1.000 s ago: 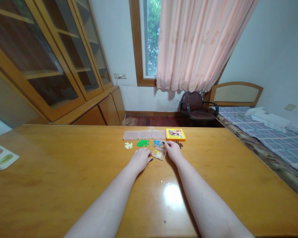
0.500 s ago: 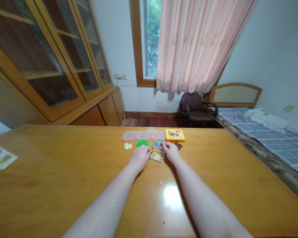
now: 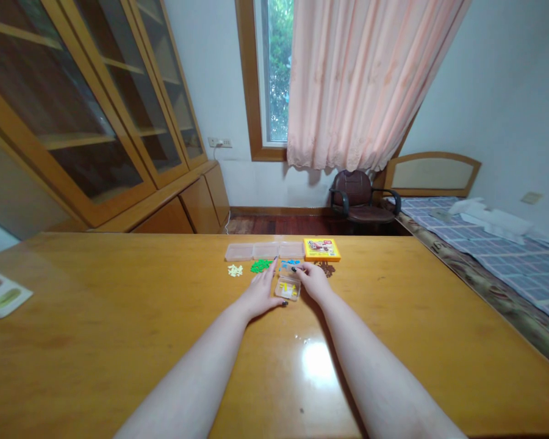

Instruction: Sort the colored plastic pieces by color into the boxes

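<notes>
Across the lower frame, a wooden worktop [image 3: 119,341] is shining, smooth and glossy, its varnish-like surface reflecting white glare at lower centre. Mid-frame, a small box [image 3: 287,298] is showing clear plastic, and the yellow pieces [image 3: 283,286] inside are looking like plastic too. At upper left, a cabinet [image 3: 125,116] is pairing smooth wood with reflective glass. At upper centre, a curtain [image 3: 361,79] is showing matt cloth; below, a chair [image 3: 354,190] is gleaming like leather.
</notes>
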`<control>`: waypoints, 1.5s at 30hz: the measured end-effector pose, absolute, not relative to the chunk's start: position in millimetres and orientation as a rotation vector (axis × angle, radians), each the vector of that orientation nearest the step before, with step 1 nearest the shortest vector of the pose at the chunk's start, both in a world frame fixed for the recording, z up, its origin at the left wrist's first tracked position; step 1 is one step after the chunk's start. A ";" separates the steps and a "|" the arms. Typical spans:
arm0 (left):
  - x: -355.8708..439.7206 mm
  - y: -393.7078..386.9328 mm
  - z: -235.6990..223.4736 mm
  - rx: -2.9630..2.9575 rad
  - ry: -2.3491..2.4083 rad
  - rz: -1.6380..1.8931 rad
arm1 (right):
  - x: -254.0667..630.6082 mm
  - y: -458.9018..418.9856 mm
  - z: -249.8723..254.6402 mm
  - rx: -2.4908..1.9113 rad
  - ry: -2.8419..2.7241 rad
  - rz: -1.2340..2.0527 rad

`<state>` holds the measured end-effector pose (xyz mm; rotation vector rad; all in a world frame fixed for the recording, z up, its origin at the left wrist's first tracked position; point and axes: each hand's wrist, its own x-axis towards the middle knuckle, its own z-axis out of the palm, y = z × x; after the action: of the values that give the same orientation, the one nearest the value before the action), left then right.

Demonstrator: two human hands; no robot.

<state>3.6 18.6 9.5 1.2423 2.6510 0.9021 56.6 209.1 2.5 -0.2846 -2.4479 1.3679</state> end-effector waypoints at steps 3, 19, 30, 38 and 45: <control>2.2 21.4 7.0 1.232 2.630 0.921 | 59.1 207.7 4.3 -0.135 -2.428 1.440; -7.6 21.1 10.2 1.304 2.714 0.676 | 56.4 209.9 0.5 -0.017 -2.587 1.165; -9.1 23.6 9.5 1.245 2.807 0.553 | 58.8 204.2 -1.6 -0.280 -2.641 0.842; 27.7 29.9 23.9 1.443 2.954 0.571 | 63.1 200.1 0.8 -0.149 -2.592 0.820; 73.0 42.8 19.3 1.255 2.917 0.109 | 60.8 213.1 -4.8 -0.191 -2.374 0.842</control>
<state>73.0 42.8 19.3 1.2546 2.9166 0.1091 60.8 213.1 -4.8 -0.1911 -2.3736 0.8416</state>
